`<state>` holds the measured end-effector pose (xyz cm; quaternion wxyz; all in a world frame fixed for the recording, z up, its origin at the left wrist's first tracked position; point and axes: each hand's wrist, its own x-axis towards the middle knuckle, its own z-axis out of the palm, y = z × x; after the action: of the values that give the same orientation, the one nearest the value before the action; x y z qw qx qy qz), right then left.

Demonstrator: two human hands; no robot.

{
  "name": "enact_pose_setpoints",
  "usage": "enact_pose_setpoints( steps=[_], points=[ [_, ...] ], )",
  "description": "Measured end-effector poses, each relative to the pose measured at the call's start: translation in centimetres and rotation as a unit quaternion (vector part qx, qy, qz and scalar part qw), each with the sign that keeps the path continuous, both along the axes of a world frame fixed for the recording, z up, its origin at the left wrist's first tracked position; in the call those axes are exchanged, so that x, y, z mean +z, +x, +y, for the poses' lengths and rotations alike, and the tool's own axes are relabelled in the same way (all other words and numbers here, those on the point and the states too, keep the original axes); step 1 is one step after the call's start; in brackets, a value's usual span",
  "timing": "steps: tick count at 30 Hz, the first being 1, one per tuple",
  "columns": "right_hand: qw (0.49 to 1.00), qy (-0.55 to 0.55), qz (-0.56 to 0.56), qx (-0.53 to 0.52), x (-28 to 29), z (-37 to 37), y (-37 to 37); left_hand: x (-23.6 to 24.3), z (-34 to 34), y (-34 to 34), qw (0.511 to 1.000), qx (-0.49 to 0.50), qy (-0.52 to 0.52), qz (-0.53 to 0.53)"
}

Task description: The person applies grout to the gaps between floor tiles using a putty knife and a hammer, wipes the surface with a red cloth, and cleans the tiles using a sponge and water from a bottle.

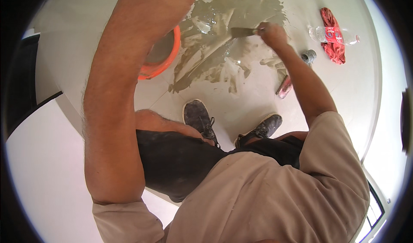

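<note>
My right hand (273, 35) is closed around the handle of a putty knife (243, 32). The knife's flat blade points left and lies against a patch of wet grey-green paste (258, 7) smeared over the pale tiled floor. My left arm (118, 88) reaches up across the left of the view and leaves it at the top, so the left hand is out of sight. Partly hidden behind that arm stands an orange bucket (175, 49) with greyish contents.
On the right, a clear plastic bottle (349, 37) lies across a red cloth (337, 56). Closer in are a small grey cylindrical piece (308, 56) and a reddish object (284, 87) I cannot identify. My dark shoes (198, 116) rest near the paste's lower edge. White walls stand either side.
</note>
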<state>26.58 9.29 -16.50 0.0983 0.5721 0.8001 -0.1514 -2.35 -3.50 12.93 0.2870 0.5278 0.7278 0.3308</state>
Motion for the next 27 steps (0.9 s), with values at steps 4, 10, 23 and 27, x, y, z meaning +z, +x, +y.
enact_pose_setpoints(
  steps=[4,10,23,27],
  points=[
    [0.995,-0.012,0.031,-0.093,2.2,0.8,3.5,-1.6,1.2,-1.3,0.995,-0.029,-0.077,-0.049],
    [0.997,-0.054,0.056,-0.005,0.0,-5.6,2.4,-2.1,1.7,-0.8,0.996,-0.001,-0.079,-0.042],
    [0.987,0.016,0.016,-0.161,-1.8,10.0,7.0,-4.1,3.6,1.6,0.988,-0.044,-0.103,-0.107],
    [0.992,-0.002,0.031,-0.121,1.0,2.8,2.6,-3.8,2.6,-1.2,0.992,-0.011,-0.093,-0.088]
  ],
)
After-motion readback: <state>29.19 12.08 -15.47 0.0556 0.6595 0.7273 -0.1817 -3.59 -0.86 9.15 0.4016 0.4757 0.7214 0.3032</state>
